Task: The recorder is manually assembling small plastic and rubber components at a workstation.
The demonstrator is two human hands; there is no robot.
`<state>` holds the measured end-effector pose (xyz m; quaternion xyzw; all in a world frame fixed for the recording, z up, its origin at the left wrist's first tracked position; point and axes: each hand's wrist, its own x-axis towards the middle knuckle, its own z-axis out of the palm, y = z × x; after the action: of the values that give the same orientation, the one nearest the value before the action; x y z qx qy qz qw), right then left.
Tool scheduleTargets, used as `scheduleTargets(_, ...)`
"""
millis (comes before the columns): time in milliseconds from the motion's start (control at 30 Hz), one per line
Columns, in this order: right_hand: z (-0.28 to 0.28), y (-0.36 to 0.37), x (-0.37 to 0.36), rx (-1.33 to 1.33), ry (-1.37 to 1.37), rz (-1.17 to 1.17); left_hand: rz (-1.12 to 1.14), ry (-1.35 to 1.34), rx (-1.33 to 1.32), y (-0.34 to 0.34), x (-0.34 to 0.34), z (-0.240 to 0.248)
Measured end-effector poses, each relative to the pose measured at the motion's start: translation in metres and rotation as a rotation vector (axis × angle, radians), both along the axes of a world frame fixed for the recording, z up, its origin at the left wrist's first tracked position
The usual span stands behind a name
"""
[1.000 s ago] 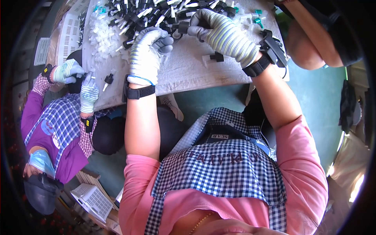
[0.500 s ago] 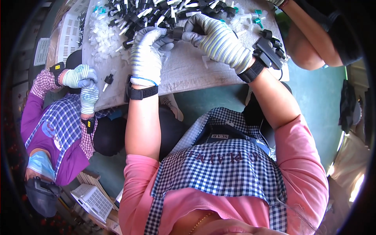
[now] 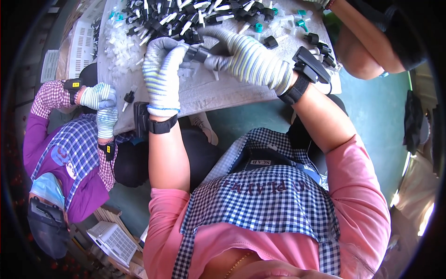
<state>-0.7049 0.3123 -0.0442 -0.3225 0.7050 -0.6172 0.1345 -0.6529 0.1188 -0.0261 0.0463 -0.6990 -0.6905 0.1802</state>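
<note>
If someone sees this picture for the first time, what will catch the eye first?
First, the two striped-gloved hands meeting at the table's near edge: the left hand and right hand both grip a small black part. Behind them, a heap of black and white parts covers the far side of the table. At left, a co-worker in purple works with gloved hands.

My gloved fingers [image 3: 211,60] hide most of the small black part [image 3: 197,53]; the parts pile [image 3: 186,14] runs off the top edge.
</note>
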Motion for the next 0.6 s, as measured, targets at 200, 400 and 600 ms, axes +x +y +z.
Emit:
scheduleTargets(200, -0.009, -0.006, 0.021, -0.127, -0.034, 0.103, -0.104, -0.020, -0.163, 0.003, 0.013, 0.010)
scheduleTargets(400, -0.005, -0.007, 0.050, 0.171, 0.076, 0.092, -0.120, -0.038, 0.074, -0.004, 0.014, 0.013)
scheduleTargets(600, -0.032, -0.013, 0.061, 0.155, 0.172, 0.086, -0.099, -0.046, -0.745, 0.040, 0.029, -0.003)
